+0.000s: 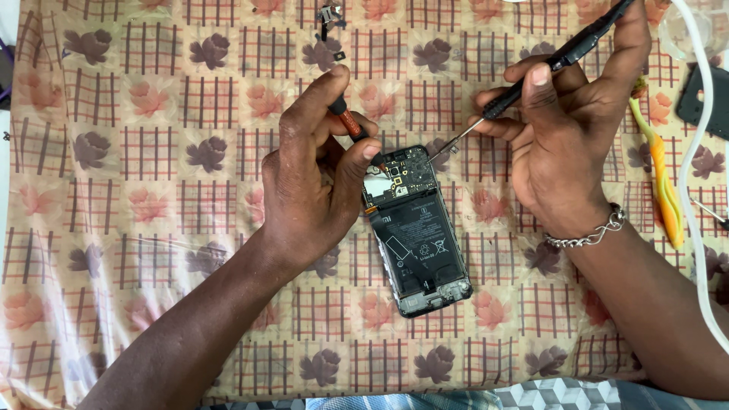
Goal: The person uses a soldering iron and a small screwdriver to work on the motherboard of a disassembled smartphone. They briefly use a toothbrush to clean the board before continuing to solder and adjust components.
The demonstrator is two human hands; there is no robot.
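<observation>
Two tools meet at the opened smartphone point(416, 231) on the tabletop point(152, 152): left hand point(311, 182) grips a small screwdriver point(349, 124), right hand point(566, 125) grips a black probe tool point(562, 57). Circuit board work seems underway, needing steady tips.

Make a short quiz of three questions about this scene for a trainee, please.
1. True or false: the opened phone lies with its back cover removed.
2. Which hand holds the black tweezers? A) left hand B) right hand
3. Fill in: the left hand holds a small ____ with a red and black handle.

Key:
1. True; the battery and circuit board show.
2. B, the right hand, tips at the phone's upper edge.
3. screwdriver, its tip on the board.
</observation>
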